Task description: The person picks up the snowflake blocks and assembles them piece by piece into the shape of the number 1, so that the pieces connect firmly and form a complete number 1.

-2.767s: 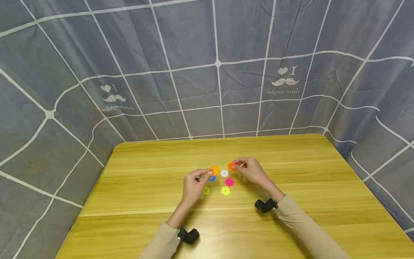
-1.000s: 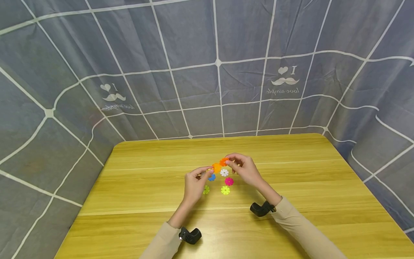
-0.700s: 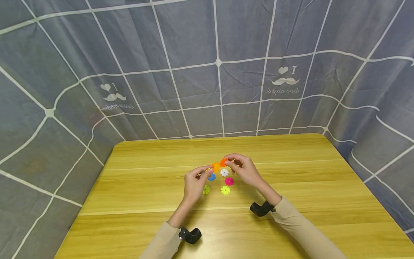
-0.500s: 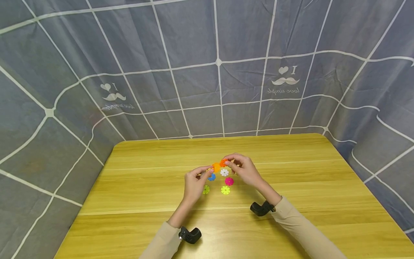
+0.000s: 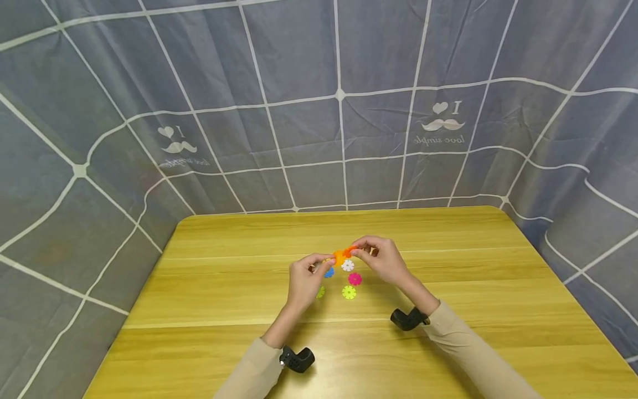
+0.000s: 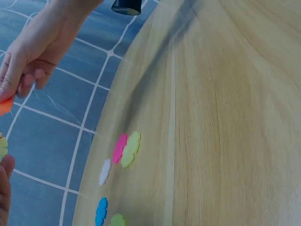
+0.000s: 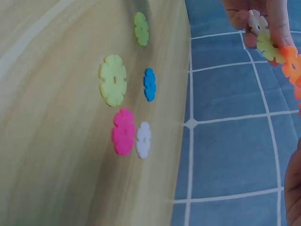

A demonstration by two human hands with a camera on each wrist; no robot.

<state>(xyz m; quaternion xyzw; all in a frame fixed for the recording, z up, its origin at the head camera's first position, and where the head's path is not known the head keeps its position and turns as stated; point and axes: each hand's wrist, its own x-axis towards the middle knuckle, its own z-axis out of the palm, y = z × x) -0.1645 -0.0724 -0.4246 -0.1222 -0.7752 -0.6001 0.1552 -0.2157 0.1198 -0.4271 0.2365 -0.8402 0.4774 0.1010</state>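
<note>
My left hand (image 5: 305, 282) pinches a short chain of notched plastic discs. In the right wrist view the chain runs from a white disc (image 7: 257, 21) through a yellow disc (image 7: 270, 48) to a light orange disc (image 7: 290, 63). My right hand (image 5: 384, 260) pinches a darker orange disc (image 5: 349, 251) between thumb and fingers. That disc is tilted, its edge meeting the light orange one above the table. Fingers partly cover both pieces, and I cannot tell whether their slots are engaged. Only part of the right hand shows at the right wrist view's edge.
Below the hands, loose notched discs lie on the wooden table (image 5: 224, 299): blue (image 5: 329, 272), white (image 5: 348, 265), pink (image 5: 355, 279) and two yellow-green ones, one near the middle (image 5: 349, 292) and one beside the left hand (image 5: 321, 291). A grey curtain (image 5: 309, 138) stands behind the table.
The right hand has moved left, bringing the darker orange disc from apart into contact with the light orange one. Since half a second ago, that disc has turned more edge-on.
</note>
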